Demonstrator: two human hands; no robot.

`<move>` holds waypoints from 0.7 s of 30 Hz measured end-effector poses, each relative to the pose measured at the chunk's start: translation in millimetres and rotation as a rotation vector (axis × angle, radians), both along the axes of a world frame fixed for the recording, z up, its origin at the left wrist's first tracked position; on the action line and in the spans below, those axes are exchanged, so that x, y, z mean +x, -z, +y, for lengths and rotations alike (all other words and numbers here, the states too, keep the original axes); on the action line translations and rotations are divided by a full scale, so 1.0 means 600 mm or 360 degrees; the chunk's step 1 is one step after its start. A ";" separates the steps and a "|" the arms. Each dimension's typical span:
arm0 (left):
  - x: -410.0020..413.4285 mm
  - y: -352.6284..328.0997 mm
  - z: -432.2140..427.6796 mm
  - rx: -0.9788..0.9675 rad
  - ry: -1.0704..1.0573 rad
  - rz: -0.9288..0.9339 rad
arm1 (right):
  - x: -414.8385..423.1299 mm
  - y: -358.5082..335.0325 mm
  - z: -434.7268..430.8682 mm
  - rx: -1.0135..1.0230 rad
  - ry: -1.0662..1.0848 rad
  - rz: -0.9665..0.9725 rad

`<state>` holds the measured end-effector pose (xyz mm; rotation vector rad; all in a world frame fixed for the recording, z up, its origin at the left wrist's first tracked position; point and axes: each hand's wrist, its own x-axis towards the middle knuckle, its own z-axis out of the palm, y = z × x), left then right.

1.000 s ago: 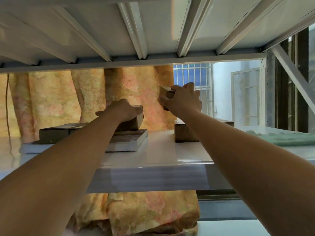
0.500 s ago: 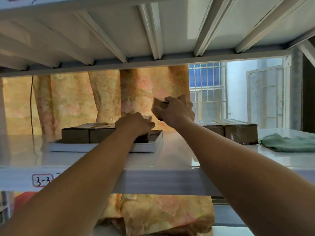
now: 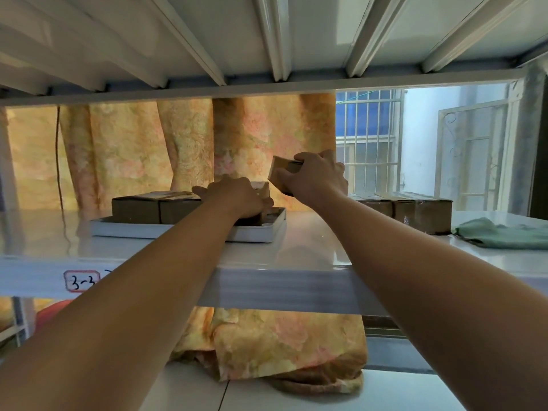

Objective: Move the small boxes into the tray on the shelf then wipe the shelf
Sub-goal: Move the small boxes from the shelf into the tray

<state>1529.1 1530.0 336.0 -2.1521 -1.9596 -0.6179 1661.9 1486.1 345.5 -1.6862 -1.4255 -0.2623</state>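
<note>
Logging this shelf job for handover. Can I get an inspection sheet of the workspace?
Surface: glossy white shelf, label reading 3-3 on its front edge.
Job's things: tray holds two boxes and a third box at its right end; more boxes stand on the shelf at right; green cloth beside them.
Clutter: nothing seen.
Hands: left hand grips the third box; right hand holds a raised box above the shelf.
Cables: one thin dark cord hangs at back left.
Surroundings: curtain, barred window, another shelf overhead.
</note>
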 end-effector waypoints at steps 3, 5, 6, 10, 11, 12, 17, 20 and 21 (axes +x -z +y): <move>0.001 0.004 -0.004 0.0015 0.0137 -0.0006 | 0.000 0.002 -0.004 -0.0008 -0.0011 0.0008; 0.003 0.003 -0.007 0.0074 0.0154 -0.0138 | 0.001 0.002 -0.006 -0.0005 -0.0015 0.0015; 0.003 0.001 -0.009 0.0136 0.0134 -0.0175 | 0.002 0.003 -0.007 -0.0004 -0.0017 0.0018; 0.002 -0.003 -0.017 0.0265 0.0011 -0.0096 | 0.003 0.004 -0.011 -0.0008 -0.0023 0.0023; 0.002 -0.002 -0.019 0.0251 -0.0001 -0.0081 | 0.002 0.004 -0.012 -0.0008 -0.0026 0.0025; 0.002 -0.001 -0.020 0.0232 -0.0010 -0.0068 | 0.002 0.005 -0.012 -0.0007 -0.0030 0.0027; -0.001 0.005 -0.022 0.0062 -0.0059 0.0098 | 0.001 0.006 -0.015 -0.0020 -0.0041 0.0019; -0.004 0.007 -0.022 0.0034 -0.0099 0.0146 | 0.000 0.006 -0.015 -0.0042 -0.0050 0.0018; -0.005 0.007 -0.021 0.0036 -0.0105 0.0136 | 0.000 0.006 -0.015 -0.0046 -0.0055 0.0016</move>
